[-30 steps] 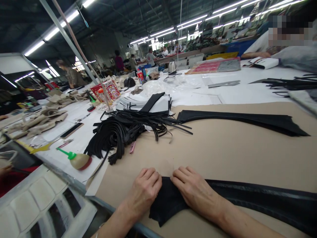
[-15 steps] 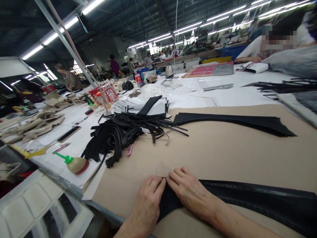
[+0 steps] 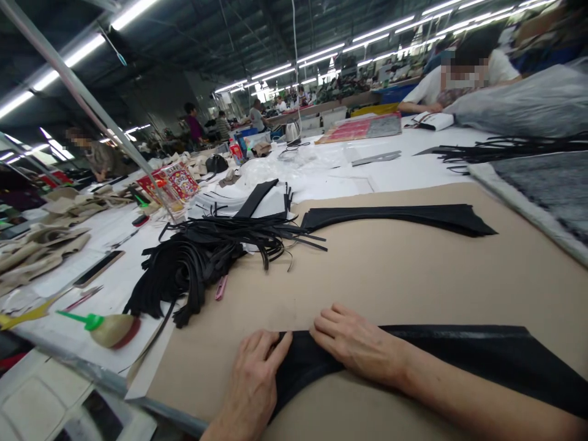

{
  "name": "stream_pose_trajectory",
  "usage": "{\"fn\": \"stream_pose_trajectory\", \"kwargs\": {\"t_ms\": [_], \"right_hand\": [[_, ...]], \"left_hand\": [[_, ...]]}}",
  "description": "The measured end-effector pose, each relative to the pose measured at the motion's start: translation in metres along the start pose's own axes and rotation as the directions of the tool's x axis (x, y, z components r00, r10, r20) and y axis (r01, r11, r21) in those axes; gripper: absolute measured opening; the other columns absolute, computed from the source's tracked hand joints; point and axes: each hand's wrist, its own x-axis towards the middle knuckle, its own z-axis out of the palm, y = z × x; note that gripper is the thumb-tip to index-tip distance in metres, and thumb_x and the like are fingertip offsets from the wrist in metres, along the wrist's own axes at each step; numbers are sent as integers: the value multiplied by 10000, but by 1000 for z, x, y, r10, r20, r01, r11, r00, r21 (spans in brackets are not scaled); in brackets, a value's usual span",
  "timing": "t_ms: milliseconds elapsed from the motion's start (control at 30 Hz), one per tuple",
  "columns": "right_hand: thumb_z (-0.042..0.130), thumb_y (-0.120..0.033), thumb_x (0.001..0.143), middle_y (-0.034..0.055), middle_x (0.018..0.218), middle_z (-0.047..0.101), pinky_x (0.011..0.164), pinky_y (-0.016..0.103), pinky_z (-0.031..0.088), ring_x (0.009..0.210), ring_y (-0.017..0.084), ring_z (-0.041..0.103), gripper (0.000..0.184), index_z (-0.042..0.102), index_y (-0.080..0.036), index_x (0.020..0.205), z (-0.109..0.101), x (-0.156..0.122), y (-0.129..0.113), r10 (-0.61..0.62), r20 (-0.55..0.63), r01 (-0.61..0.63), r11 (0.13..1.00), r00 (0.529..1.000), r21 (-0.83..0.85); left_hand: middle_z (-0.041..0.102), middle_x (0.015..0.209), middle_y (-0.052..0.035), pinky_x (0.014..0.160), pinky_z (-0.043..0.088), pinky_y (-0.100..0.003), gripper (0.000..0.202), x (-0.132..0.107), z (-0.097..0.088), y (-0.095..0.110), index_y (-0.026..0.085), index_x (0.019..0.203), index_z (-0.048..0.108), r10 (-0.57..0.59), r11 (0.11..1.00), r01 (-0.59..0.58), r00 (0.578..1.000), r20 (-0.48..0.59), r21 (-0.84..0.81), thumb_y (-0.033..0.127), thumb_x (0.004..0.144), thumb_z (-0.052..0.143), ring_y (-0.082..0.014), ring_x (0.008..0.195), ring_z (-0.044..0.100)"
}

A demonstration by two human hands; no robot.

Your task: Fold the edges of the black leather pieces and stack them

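Observation:
A long, curved black leather-like piece [image 3: 463, 352] lies across the near part of the tan sheet. My left hand [image 3: 257, 367] is closed at its left end, thumb and fingers pinching the top edge. Farther right along that edge, my right hand [image 3: 351, 340] has bent fingers pressed onto the piece, and its forearm crosses over it. The right fingertips are partly hidden. A short stretch of black edge shows between the hands. Beyond them is a stack of similar black pieces [image 3: 395, 214].
Left of the stack sprawls a heap of black strips [image 3: 197, 257], with a pink cutter [image 3: 221, 288] beside it. A green-nozzled bottle [image 3: 110, 327] lies near the table's front edge. A slanting pole [image 3: 92, 104] rises at left. A co-worker [image 3: 459, 79] sits across the table.
My left hand has slid left along the top edge, widening the gap between my hands. The camera view has turned right, so the surroundings sit farther left.

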Motion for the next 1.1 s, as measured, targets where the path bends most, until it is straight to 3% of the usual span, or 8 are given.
{"fn": "stream_pose_trajectory", "kwargs": {"t_ms": [100,233,433,733,833,967,1100], "right_hand": [[508,-115,966,45,885,543,705,341,329,793,196,430,84,589,-127,977,-3,-7,1,-2,3,2,1000,1000,-19],[507,-118,964,49,904,545,699,353,326,806,205,435,100,587,-127,1025,-3,-16,2,3,0,-3,1000,1000,-30],[494,-101,965,57,918,547,707,351,338,815,203,443,116,588,-129,1026,-4,-25,5,18,-5,-18,1000,1000,-25],[513,-100,940,48,884,524,677,356,341,804,210,450,83,585,-135,918,5,1,-19,55,-4,-55,997,998,-55],[519,-90,931,50,886,530,687,357,354,814,209,460,83,586,-131,908,11,10,-24,74,-30,-75,996,997,-50],[518,-90,936,56,904,545,708,362,365,825,210,471,85,592,-111,970,10,13,-25,73,-43,-75,996,996,-49],[497,-97,952,58,892,551,697,360,357,809,206,468,105,598,-103,982,3,8,-21,51,-23,-53,996,998,-69]], "left_hand": [[587,1013,-90,798,489,-365,500,2,-2,2,236,1349,510,16,998,-19,998,55,56,71,896,378,-223,932,540],[573,984,-79,786,449,-351,538,5,-4,3,282,1353,509,42,991,-48,998,48,122,40,900,348,-216,927,530],[555,939,-77,779,411,-345,519,10,-6,6,266,1326,536,86,987,-89,996,34,137,37,898,353,-214,904,515],[614,1106,-43,864,342,-391,488,13,-25,-20,335,1144,651,90,975,-81,996,-30,208,19,873,396,-232,1093,514],[618,1171,-61,908,376,-386,500,14,-19,-8,264,1214,617,67,987,-56,996,-64,153,15,856,373,-225,1133,517],[632,1152,-106,931,460,-354,517,13,5,24,125,1291,554,0,1000,3,992,-129,28,8,835,342,-215,1089,550],[635,1126,-104,912,509,-337,526,11,17,35,117,1282,562,-82,995,77,991,-102,-57,-10,815,356,-200,1045,575]]}}
